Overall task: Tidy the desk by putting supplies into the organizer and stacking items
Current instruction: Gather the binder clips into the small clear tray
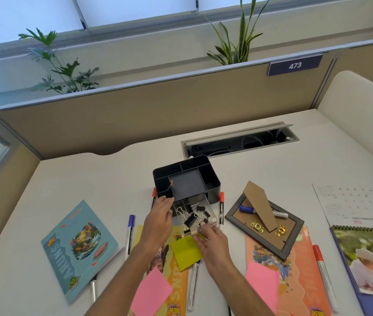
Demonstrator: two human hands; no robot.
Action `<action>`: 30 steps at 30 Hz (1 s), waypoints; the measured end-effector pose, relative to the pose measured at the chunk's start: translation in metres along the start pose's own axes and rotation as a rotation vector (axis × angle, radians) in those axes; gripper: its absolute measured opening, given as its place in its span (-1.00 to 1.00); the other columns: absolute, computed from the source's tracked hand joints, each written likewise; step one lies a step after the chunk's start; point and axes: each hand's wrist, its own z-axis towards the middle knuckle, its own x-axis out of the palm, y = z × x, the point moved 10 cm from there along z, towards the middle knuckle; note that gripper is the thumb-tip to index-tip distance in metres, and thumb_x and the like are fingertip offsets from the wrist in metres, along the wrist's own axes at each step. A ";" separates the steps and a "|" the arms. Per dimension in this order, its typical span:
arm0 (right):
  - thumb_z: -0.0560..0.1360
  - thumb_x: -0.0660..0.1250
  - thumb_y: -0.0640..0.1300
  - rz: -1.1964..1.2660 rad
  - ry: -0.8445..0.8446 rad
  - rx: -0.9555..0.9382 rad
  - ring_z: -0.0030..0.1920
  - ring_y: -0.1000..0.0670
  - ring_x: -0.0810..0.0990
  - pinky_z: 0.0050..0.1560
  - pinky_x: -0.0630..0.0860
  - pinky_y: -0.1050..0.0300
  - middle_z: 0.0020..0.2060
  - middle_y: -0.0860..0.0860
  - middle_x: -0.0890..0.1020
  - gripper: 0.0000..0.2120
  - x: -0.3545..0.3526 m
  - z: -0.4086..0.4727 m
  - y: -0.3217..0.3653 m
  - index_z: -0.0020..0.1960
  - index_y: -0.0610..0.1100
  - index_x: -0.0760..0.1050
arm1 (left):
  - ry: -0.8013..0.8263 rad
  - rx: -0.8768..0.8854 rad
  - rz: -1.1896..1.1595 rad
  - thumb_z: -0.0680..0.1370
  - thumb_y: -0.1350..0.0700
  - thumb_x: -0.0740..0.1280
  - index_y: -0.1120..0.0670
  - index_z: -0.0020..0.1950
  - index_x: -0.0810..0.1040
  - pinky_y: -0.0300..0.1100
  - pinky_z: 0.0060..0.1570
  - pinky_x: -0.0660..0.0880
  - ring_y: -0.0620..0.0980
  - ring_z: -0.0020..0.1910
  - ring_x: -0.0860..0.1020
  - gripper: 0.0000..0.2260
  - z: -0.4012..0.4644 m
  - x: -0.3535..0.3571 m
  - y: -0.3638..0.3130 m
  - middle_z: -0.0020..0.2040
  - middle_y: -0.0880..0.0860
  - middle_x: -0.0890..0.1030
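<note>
Organizer drawer (holding binder clips) pinched by right hand; left hand open against organizer

Head-worn view, downward over desk

We saw the dark organizer upright on the surface, its clear drawer pulled out (black binder clips heaped inside), markers lying alongside.

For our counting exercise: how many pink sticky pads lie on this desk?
2. One pink pad lies near the front edge, between the forearms, on the yellow booklet; the other pink pad lies right of the right arm, on the orange booklet. More may be out of frame.
</note>
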 end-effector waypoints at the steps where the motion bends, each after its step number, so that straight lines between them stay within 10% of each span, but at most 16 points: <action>1: 0.53 0.34 -0.24 0.004 -0.015 -0.006 -0.11 -0.09 0.60 0.06 0.57 0.04 -0.14 -0.16 0.57 -0.84 0.000 0.000 -0.001 0.07 -0.29 0.47 | 0.004 0.000 -0.014 0.63 0.24 0.12 0.08 0.45 0.35 -0.20 0.45 0.10 -0.06 0.51 0.16 -0.62 0.001 0.000 0.000 0.47 0.04 0.34; 14: 0.54 0.31 -0.29 0.079 -0.039 -0.073 -0.11 -0.07 0.60 0.03 0.57 0.09 -0.16 -0.14 0.55 -0.90 0.010 0.008 -0.001 0.04 -0.28 0.47 | -0.057 0.067 0.010 0.61 0.17 0.21 0.11 0.26 0.54 -0.32 0.16 0.33 -0.06 0.18 0.49 -0.75 0.011 -0.015 -0.008 0.19 0.04 0.58; 19: 0.56 0.32 -0.15 -0.113 -0.012 -0.066 -0.01 -0.05 0.58 0.04 0.54 0.14 -0.08 -0.09 0.59 -0.83 0.022 0.023 0.004 0.09 -0.23 0.51 | -0.154 0.212 0.098 0.55 0.20 0.30 0.12 0.19 0.59 -0.08 0.07 0.52 -0.01 0.04 0.57 -0.77 0.021 -0.024 -0.021 0.10 0.04 0.63; 30: 0.53 0.30 0.13 -0.502 -0.043 -0.168 -0.36 0.02 0.54 -0.32 0.50 0.18 -0.28 -0.05 0.65 -0.67 0.038 0.032 0.017 -0.15 -0.14 0.60 | -0.140 0.193 0.322 0.57 0.10 0.27 0.10 0.29 0.52 -0.05 0.09 0.36 0.04 0.05 0.49 -0.70 0.045 -0.026 -0.012 0.06 0.02 0.60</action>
